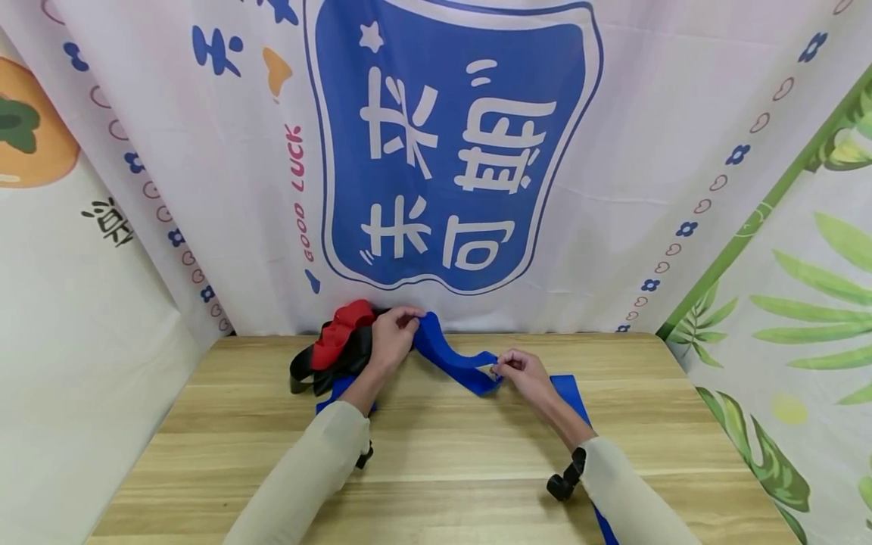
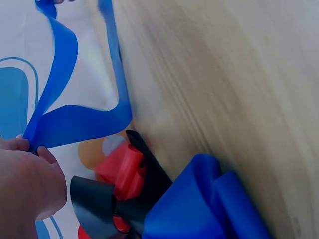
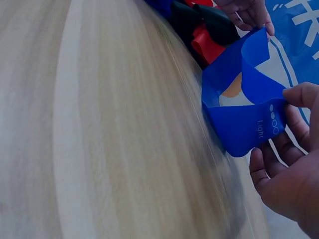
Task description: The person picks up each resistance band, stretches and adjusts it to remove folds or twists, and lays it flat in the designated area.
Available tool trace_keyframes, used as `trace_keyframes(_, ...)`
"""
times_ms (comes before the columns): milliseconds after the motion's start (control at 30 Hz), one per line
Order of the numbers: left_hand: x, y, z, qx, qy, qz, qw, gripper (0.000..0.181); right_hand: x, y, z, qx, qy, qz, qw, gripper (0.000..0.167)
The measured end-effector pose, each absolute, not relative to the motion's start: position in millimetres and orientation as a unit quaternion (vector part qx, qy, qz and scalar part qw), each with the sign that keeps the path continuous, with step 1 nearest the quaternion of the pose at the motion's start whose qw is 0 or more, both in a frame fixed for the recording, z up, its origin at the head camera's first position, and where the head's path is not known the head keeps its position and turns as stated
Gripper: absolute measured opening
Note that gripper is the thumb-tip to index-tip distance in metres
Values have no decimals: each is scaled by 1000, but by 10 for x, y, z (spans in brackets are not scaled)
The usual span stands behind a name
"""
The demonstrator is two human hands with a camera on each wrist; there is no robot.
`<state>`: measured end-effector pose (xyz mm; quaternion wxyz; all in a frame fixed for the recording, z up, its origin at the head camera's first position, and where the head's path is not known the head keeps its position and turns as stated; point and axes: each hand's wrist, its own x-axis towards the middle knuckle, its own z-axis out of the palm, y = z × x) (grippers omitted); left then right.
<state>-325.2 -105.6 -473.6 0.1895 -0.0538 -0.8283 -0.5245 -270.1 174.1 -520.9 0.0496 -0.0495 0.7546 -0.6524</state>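
Observation:
A flat blue elastic band (image 1: pixel 446 359) is stretched loosely between my two hands, with the word "Light" printed on it in the right wrist view. My left hand (image 1: pixel 393 338) pinches one end between thumb and fingertips near the table's back edge. The band's other end is pinched by my right hand (image 3: pixel 294 169), whose fingers curl round it. Its two layers spread apart into a loop. Just left of my left hand lie a crumpled red band (image 1: pixel 341 333) and a black band (image 1: pixel 350 359). Blue folded material (image 2: pixel 194 204) sits under my left forearm.
Another blue strip (image 1: pixel 571 393) runs along the wooden table (image 1: pixel 450 469) beneath my right forearm. A printed cloth (image 1: pixel 647 113) hangs right behind the back edge. Black wrist straps (image 1: pixel 564 484) with small devices are worn on both arms.

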Motion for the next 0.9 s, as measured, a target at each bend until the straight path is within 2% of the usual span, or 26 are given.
trace_keyframes(167,-3225,-1066,-4671,-64,-817,-540,191,21,-2665,1781,-5232,-64,761,-642,60,10)
trace_keyframes(433,-3202,-1102,-4600,-57,-777,-606,164,32,-2602,1815,-5222,-75,769,-631,74,9)
trace_keyframes(633,-3202,-1097,-4533,-62,-779,-599,175,16,-2530,1858,-5219,-88,790,-601,84,20)
trace_keyframes(900,-3213,-1072,-4440,-70,-785,-583,196,16,-2421,1909,-5205,-122,797,-580,117,26)
